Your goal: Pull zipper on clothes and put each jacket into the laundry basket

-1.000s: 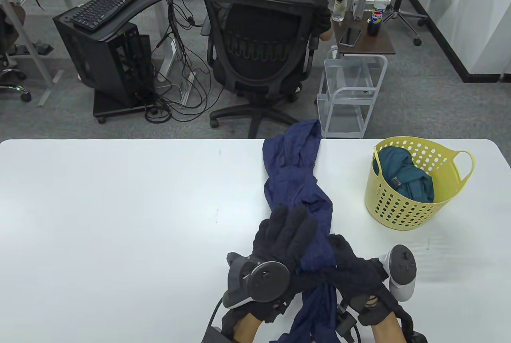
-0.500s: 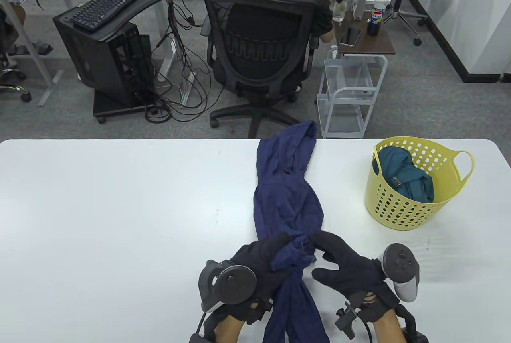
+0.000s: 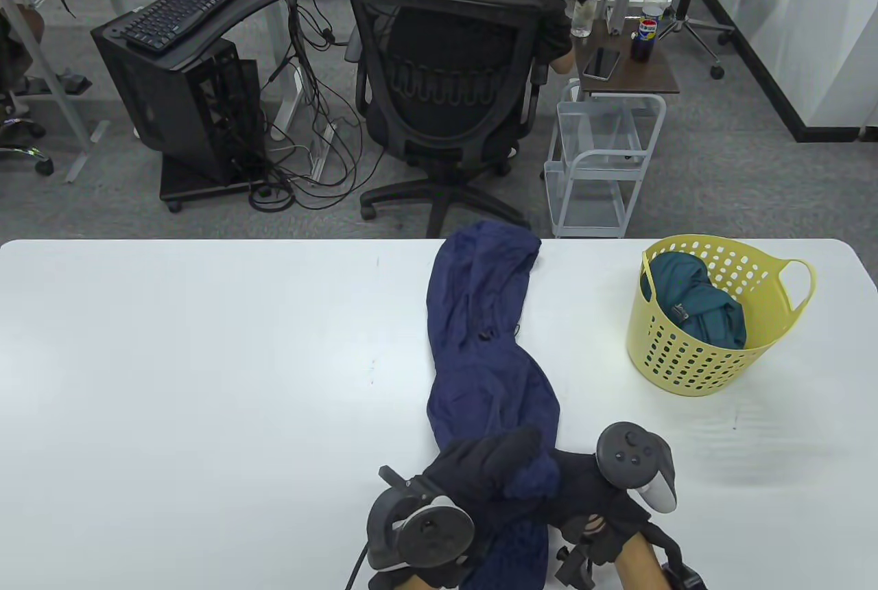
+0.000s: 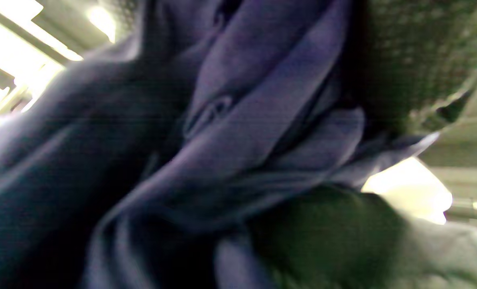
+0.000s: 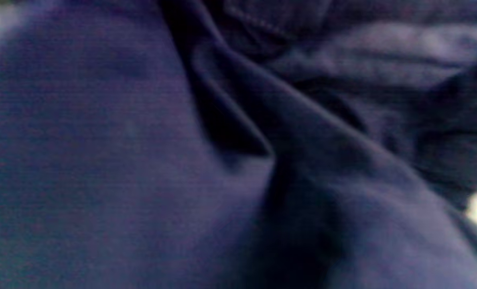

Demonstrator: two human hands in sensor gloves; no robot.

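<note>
Teal jacket (image 3: 699, 307) in yellow basket (image 3: 693, 363), navy jacket (image 3: 480, 336) outside

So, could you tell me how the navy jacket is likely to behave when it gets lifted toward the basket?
The navy jacket lies crumpled in soft folds, so it will probably droop and trail. The thin fabric bunched in the left hand suggests it is light. It may snag on the yellow basket rim.

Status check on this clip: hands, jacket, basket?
Both hands, left and right, grip navy jacket on table. Basket holds teal jacket. Path clear.
</note>
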